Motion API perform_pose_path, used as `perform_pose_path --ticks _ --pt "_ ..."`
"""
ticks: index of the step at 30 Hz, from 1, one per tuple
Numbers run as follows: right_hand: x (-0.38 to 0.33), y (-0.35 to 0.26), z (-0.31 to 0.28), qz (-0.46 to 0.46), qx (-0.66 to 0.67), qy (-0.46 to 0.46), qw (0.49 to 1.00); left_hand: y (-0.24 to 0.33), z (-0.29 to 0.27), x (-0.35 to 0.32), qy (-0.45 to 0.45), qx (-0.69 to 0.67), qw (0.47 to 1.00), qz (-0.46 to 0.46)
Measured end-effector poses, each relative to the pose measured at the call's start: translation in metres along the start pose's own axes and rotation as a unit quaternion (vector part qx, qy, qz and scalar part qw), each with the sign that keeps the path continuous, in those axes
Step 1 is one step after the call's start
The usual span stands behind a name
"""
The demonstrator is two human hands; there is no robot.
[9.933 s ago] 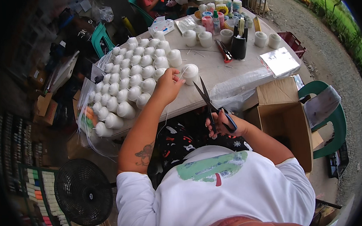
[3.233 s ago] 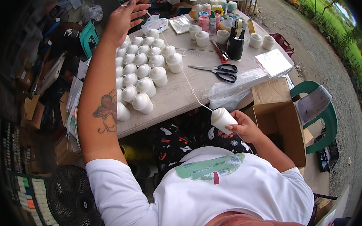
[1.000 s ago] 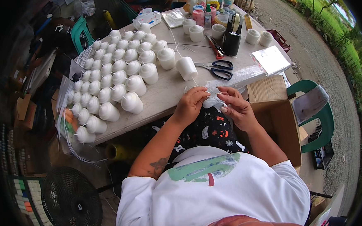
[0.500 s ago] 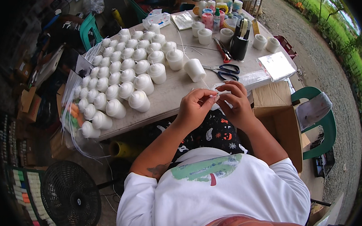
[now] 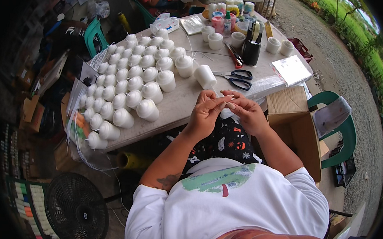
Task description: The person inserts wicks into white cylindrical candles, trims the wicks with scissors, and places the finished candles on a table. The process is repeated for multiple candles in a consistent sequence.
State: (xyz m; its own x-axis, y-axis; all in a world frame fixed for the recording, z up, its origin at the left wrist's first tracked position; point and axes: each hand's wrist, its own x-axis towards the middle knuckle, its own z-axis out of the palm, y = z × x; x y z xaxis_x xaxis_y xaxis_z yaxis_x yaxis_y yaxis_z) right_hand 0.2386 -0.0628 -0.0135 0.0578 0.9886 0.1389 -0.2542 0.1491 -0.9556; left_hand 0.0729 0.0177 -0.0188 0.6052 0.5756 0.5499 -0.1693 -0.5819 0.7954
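Scissors (image 5: 240, 79) lie just beside a tipped white candle (image 5: 205, 77) on the tabletop (image 5: 176, 103) in my head view. From far off, I see the left hand (image 5: 205, 113) and right hand (image 5: 247, 111) near the edge, each grip pinched closed on the candle's thin string (image 5: 215, 91). More white candles (image 5: 135, 84) stand in rows on the left.

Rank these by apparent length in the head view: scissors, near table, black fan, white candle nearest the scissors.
1. Near table
2. Black fan
3. Scissors
4. White candle nearest the scissors
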Motion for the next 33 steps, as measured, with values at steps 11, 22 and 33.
perform_pose_path --ticks 11,22,33 --pt "-0.003 0.004 -0.014 -0.095 -0.263 0.116 0.953 -0.01 0.011 0.01 -0.133 -0.337 0.894 -0.265" --pt "-0.01 -0.008 -0.014 -0.094 -0.352 0.11 0.925 -0.005 0.023 0.012 -0.006 -0.084 0.993 -0.081" --pt "-0.01 0.019 0.008 -0.041 0.035 0.163 0.985 -0.016 0.036 0.008 0.094 -0.038 0.994 -0.046"
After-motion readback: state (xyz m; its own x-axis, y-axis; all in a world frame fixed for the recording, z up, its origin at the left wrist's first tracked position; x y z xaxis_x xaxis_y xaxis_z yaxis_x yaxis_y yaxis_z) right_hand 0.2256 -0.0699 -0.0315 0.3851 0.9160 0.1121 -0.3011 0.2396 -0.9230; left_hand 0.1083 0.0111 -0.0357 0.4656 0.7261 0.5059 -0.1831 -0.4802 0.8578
